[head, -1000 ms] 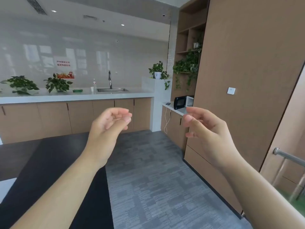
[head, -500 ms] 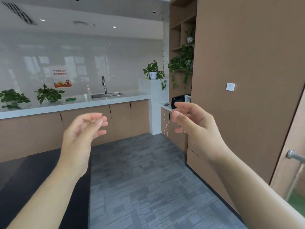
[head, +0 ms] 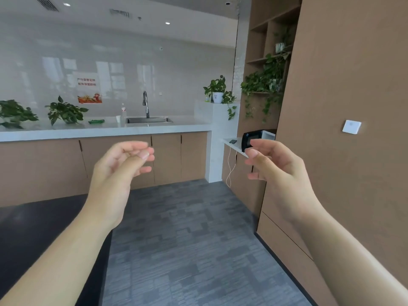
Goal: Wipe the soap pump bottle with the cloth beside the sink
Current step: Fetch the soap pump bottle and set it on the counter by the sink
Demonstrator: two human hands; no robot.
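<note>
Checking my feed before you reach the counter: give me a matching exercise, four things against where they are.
Things:
1. cloth
2. soap bottle
3. tap
4. left hand

Places:
A. behind the sink
B. raised in the air, holding nothing
C. just left of the sink, beside a paper cup
D. flat on the counter, left of the cup

Pairs: 1-D, 2-C, 3-A, 4-B

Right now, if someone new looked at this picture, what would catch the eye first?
Two bare hands, the left hand and the right hand, are raised in the foreground, fingers loosely curled and holding nothing. Far behind them, a tall faucet stands over the sink on a pale counter, with a green cloth lying to its left.
</note>
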